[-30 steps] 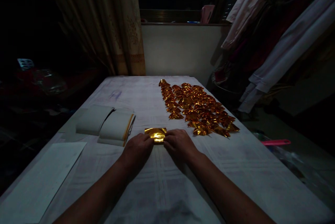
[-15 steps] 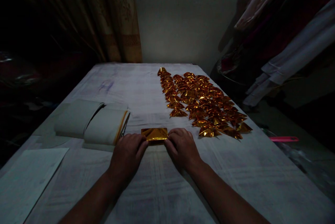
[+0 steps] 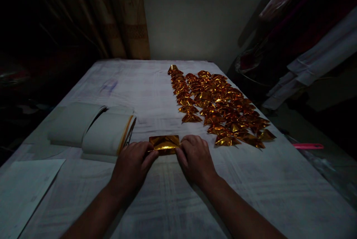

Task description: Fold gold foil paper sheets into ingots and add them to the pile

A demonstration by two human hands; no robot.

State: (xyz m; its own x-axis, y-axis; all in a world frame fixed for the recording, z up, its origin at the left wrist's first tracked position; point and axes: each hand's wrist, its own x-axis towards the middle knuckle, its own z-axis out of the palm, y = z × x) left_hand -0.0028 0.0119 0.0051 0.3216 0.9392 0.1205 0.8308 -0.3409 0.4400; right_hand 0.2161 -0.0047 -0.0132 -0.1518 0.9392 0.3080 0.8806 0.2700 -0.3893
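Observation:
A small folded sheet of shiny gold foil paper (image 3: 164, 143) lies in front of me, with a crease along its near side. My left hand (image 3: 134, 161) pinches its left end between thumb and fingers. At the right end, my right hand (image 3: 196, 159) grips it the same way. Beyond my right hand spreads a large group of folded gold foil pieces (image 3: 205, 97), peaked and boat-like, set in rough rows. Close to my left hand sits a stack of pale sheets (image 3: 107, 133) with a gold edge showing.
A second pale stack (image 3: 75, 123) adjoins the first. A white sheet (image 3: 30, 190) lies at the near left of the cloth-covered table (image 3: 173, 209). A pink handle (image 3: 308, 146) is past the right edge. A curtain (image 3: 119, 19) and hanging clothes (image 3: 320, 60) flank the table.
The view has tilted slightly down. Both hands keep hold of the foil paper's ends, and its near edge now looks a little more raised and bright.

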